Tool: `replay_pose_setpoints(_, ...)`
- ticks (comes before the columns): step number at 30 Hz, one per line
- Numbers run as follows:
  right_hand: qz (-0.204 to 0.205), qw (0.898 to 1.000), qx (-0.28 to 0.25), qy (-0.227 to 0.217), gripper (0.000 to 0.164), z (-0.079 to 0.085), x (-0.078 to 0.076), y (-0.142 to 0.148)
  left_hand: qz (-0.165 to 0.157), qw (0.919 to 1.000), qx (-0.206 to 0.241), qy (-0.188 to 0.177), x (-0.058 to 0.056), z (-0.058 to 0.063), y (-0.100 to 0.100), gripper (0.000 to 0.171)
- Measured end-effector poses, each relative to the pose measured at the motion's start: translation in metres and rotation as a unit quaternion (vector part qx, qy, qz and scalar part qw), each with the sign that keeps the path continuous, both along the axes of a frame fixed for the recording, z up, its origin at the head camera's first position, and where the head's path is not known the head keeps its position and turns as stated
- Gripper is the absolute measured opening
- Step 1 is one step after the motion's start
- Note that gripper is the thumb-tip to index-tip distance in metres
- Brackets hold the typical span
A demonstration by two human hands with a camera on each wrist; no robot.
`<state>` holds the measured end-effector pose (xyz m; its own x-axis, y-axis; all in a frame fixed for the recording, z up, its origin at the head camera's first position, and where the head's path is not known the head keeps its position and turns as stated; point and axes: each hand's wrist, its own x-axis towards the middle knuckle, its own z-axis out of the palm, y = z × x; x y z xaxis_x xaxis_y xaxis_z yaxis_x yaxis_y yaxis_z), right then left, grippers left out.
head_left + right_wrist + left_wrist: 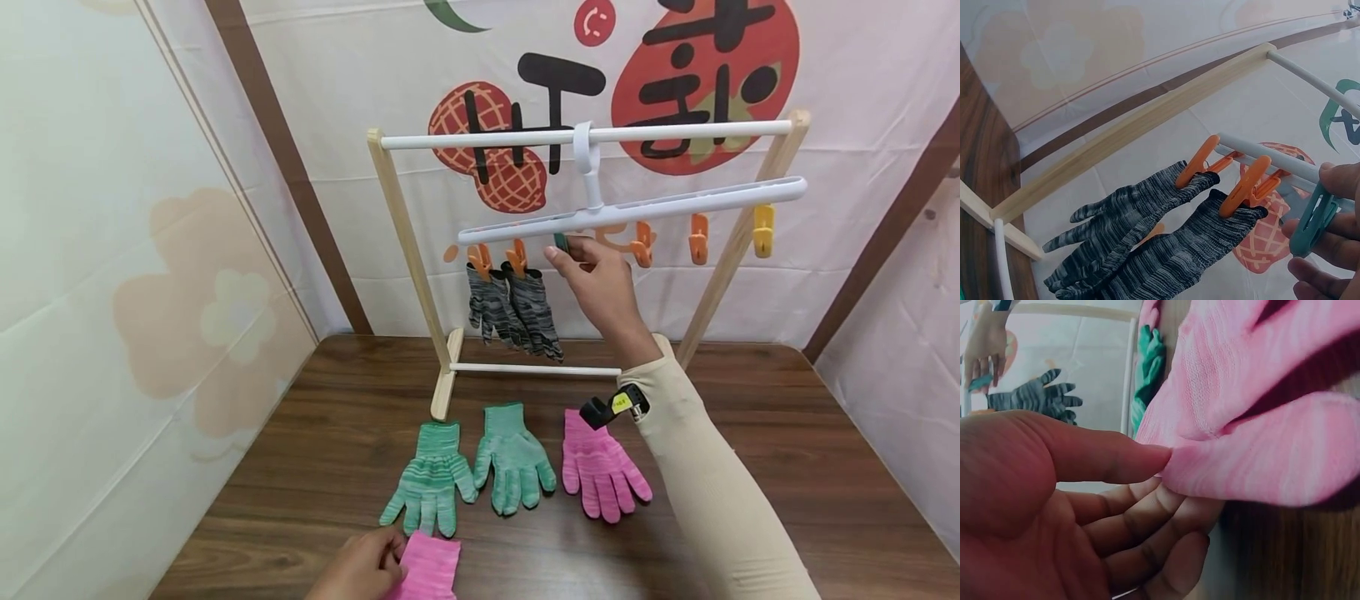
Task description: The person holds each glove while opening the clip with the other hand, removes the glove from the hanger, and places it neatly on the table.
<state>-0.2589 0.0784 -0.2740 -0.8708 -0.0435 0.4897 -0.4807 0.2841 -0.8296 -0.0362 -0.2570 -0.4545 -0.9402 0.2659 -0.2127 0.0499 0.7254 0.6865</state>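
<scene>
My left hand (358, 567) pinches the edge of a pink knit glove (431, 568) at the table's near side; in the left wrist view, thumb and fingertips hold its fabric. Up at the white hanger (675, 202), my right hand (603, 287) grips a teal clothespin (1315, 220) between thumb and fingers. Left of that clothespin, two grey-and-black striped gloves, one on the left (493, 307) and one on the right (534, 310), hang fingers down from orange clothespins (1249, 186). Nothing shows between the teal clothespin's jaws.
The hanger hooks over the white rod (690, 131) of a wooden rack (408, 233). Two orange clothespins (698, 239) and a yellow one (763, 231) dangle at right. Green gloves (431, 475) and another pink glove (600, 467) lie flat on the brown table (300, 467).
</scene>
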Motion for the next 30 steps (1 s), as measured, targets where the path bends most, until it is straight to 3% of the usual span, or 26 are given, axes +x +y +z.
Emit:
replay_pose_setpoints(6, 0.006, 1.000, 0.001, 0.003, 0.045, -0.001, -0.001, 0.001, 0.004, 0.9996, -0.023, -0.019, -0.001, 0.002, -0.002, 0.010)
replay_pose_setpoints(10, 0.007, 1.000, 0.006, 0.002, 0.045, -0.003, -0.001, 0.001, 0.027, 0.9977, -0.059, -0.022, -0.002, 0.005, 0.001, 0.011)
replay_pose_setpoints(19, 0.013, 1.000, 0.015, 0.010, 0.047, -0.004, -0.001, 0.003, 0.081, 0.9831, -0.164, -0.001, -0.008, 0.019, 0.014, 0.014)
replay_pose_setpoints(23, 0.019, 0.999, 0.016, 0.021, 0.045, -0.005, -0.001, 0.003, 0.095, 0.9780, -0.174, 0.064, -0.015, 0.032, 0.021, 0.015)
replay_pose_setpoints(30, 0.032, 0.999, 0.010, 0.026, 0.039, -0.008, 0.000, 0.000, 0.059, 0.9693, -0.122, 0.205, -0.040, 0.054, 0.047, 0.014)
